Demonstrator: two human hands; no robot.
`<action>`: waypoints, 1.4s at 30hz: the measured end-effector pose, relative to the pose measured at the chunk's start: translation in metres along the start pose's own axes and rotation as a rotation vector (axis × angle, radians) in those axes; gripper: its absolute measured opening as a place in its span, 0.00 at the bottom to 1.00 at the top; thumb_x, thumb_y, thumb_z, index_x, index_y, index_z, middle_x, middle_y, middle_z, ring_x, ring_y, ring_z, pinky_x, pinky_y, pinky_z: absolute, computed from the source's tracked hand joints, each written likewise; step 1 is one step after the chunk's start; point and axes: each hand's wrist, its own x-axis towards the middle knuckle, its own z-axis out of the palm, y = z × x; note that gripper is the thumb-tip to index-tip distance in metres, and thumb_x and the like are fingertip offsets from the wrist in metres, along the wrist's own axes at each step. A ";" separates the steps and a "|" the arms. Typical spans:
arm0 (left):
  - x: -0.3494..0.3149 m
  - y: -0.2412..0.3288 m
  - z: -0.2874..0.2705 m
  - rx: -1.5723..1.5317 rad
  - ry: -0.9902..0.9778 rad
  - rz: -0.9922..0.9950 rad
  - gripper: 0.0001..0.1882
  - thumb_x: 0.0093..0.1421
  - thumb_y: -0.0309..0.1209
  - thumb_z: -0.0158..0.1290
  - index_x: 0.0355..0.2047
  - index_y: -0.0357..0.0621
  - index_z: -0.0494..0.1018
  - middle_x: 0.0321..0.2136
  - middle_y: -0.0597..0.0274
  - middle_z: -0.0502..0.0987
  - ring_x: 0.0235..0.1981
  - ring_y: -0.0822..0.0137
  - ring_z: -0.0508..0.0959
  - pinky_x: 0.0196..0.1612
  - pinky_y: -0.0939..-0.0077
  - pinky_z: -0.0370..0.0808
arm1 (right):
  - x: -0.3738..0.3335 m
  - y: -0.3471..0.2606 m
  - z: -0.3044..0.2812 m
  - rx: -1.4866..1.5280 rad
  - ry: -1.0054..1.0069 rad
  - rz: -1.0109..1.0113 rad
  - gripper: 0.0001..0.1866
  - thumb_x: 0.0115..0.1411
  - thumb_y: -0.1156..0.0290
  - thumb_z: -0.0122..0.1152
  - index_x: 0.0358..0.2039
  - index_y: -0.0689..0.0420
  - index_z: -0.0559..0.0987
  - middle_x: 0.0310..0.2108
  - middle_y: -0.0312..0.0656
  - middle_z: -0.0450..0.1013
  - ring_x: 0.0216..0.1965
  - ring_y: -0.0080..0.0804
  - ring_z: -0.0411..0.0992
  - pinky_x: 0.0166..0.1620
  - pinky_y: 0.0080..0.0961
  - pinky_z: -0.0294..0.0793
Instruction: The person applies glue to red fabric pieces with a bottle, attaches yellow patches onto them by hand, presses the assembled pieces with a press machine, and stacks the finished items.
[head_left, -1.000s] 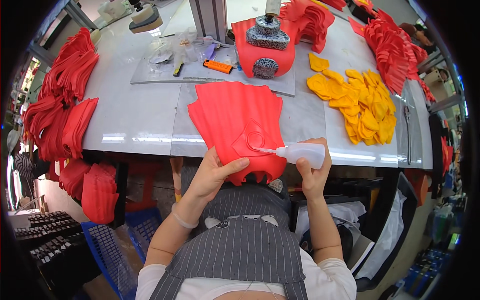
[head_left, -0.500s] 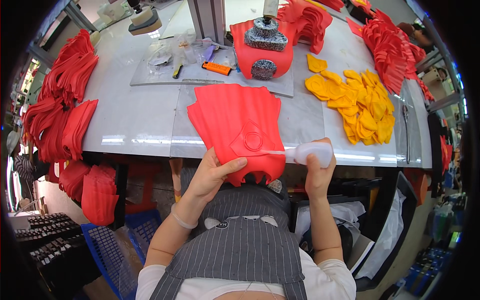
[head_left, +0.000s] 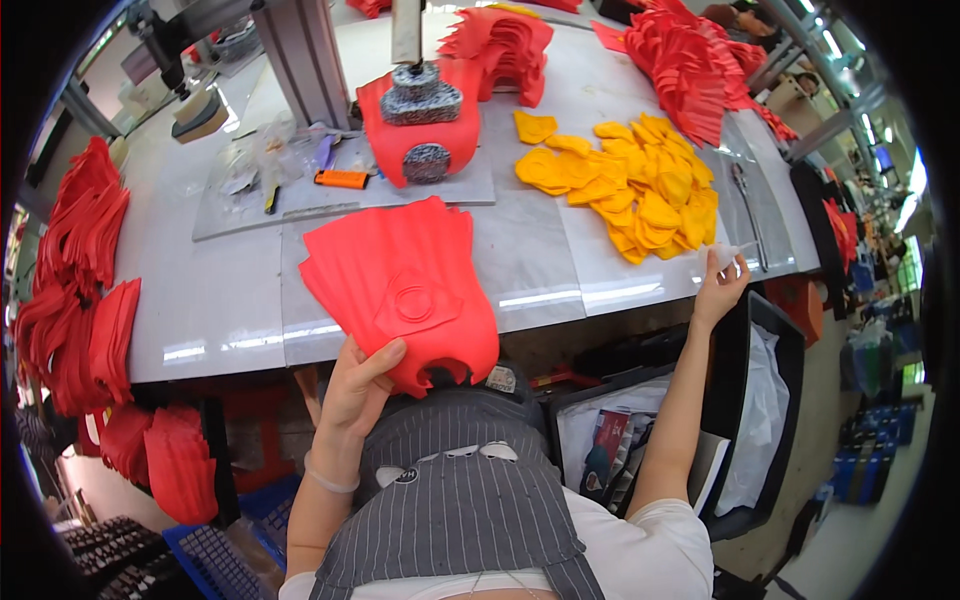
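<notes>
My left hand (head_left: 358,385) pinches the lower edge of a red molded sheet (head_left: 410,270), thumb on top. The sheet is ridged, with a raised diamond and ring, and its upper part overlaps the table's front edge. At the right, beside the yellow pieces, my right hand (head_left: 722,290) has its fingers around a whitish translucent squeeze bottle (head_left: 722,256), which is low over the table or resting on it; I cannot tell which. Yellow molded pieces (head_left: 655,205) lie in a loose heap just left of that hand.
Behind the red sheet stands a press with a speckled block (head_left: 422,98) over another red sheet (head_left: 385,125). An orange box-cutter-like item (head_left: 341,179) lies on a grey board (head_left: 300,205). Red stacks (head_left: 75,300) fill the left; a metal rod (head_left: 747,215) lies right.
My right hand has carried the squeeze bottle from the red sheet's diamond out to the right, beside the yellow heap. The left hand keeps the red sheet. The view has turned right.
</notes>
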 end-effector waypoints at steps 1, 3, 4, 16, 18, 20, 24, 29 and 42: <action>-0.001 -0.001 -0.006 -0.022 -0.013 -0.002 0.25 0.60 0.26 0.54 0.57 0.34 0.62 0.52 0.54 0.72 0.52 0.63 0.74 0.55 0.67 0.71 | 0.003 0.007 -0.001 0.001 0.010 -0.004 0.25 0.57 0.69 0.66 0.50 0.61 0.66 0.45 0.53 0.74 0.52 0.33 0.70 0.54 0.23 0.68; -0.001 -0.001 -0.008 -0.043 -0.031 0.001 0.26 0.61 0.26 0.53 0.58 0.34 0.60 0.53 0.53 0.71 0.54 0.61 0.72 0.58 0.65 0.69 | 0.006 0.015 -0.002 -0.029 0.010 0.028 0.25 0.56 0.68 0.68 0.50 0.61 0.67 0.44 0.52 0.74 0.50 0.34 0.70 0.53 0.26 0.68; -0.002 -0.001 -0.008 -0.054 -0.031 0.008 0.26 0.61 0.26 0.52 0.58 0.34 0.60 0.54 0.53 0.71 0.55 0.61 0.72 0.58 0.65 0.69 | 0.007 0.016 -0.001 -0.042 0.006 0.044 0.25 0.55 0.68 0.68 0.49 0.61 0.67 0.44 0.51 0.73 0.49 0.34 0.71 0.53 0.27 0.68; -0.001 0.002 -0.007 -0.083 -0.005 0.015 0.26 0.59 0.26 0.55 0.57 0.36 0.62 0.51 0.56 0.73 0.51 0.63 0.75 0.53 0.67 0.73 | -0.082 -0.133 0.119 0.000 -0.559 -0.689 0.20 0.55 0.69 0.65 0.47 0.59 0.71 0.47 0.46 0.71 0.52 0.42 0.68 0.53 0.32 0.64; -0.004 0.001 -0.010 -0.105 -0.034 0.014 0.27 0.58 0.26 0.56 0.57 0.36 0.62 0.51 0.56 0.73 0.51 0.63 0.75 0.54 0.67 0.72 | -0.083 -0.145 0.147 0.011 -0.620 -0.715 0.21 0.55 0.68 0.64 0.48 0.59 0.71 0.47 0.47 0.72 0.53 0.43 0.67 0.53 0.33 0.64; -0.008 0.000 -0.009 -0.128 -0.051 0.022 0.28 0.57 0.26 0.56 0.58 0.36 0.61 0.52 0.56 0.72 0.53 0.63 0.73 0.55 0.66 0.71 | -0.082 -0.141 0.168 -0.180 -0.664 -0.745 0.21 0.56 0.69 0.62 0.49 0.58 0.71 0.46 0.48 0.72 0.50 0.45 0.69 0.53 0.36 0.63; -0.017 0.000 -0.014 -0.177 -0.045 0.048 0.31 0.55 0.24 0.58 0.59 0.36 0.60 0.54 0.56 0.71 0.55 0.62 0.71 0.58 0.66 0.68 | -0.076 -0.149 0.175 -0.369 -0.673 -0.741 0.20 0.58 0.68 0.60 0.51 0.58 0.70 0.40 0.46 0.74 0.43 0.41 0.73 0.48 0.35 0.66; -0.019 -0.001 -0.015 -0.128 -0.039 0.068 0.33 0.52 0.20 0.59 0.59 0.37 0.60 0.53 0.57 0.71 0.54 0.64 0.72 0.58 0.67 0.68 | -0.074 -0.176 0.145 0.282 -0.884 0.117 0.17 0.62 0.68 0.58 0.50 0.58 0.70 0.31 0.40 0.74 0.31 0.24 0.74 0.33 0.23 0.69; -0.008 -0.008 -0.011 -0.014 -0.027 0.099 0.32 0.52 0.21 0.61 0.56 0.36 0.62 0.52 0.57 0.71 0.53 0.66 0.72 0.57 0.70 0.69 | -0.116 -0.254 0.114 0.563 -1.409 0.141 0.18 0.56 0.73 0.64 0.46 0.58 0.70 0.35 0.36 0.72 0.28 0.14 0.69 0.31 0.09 0.68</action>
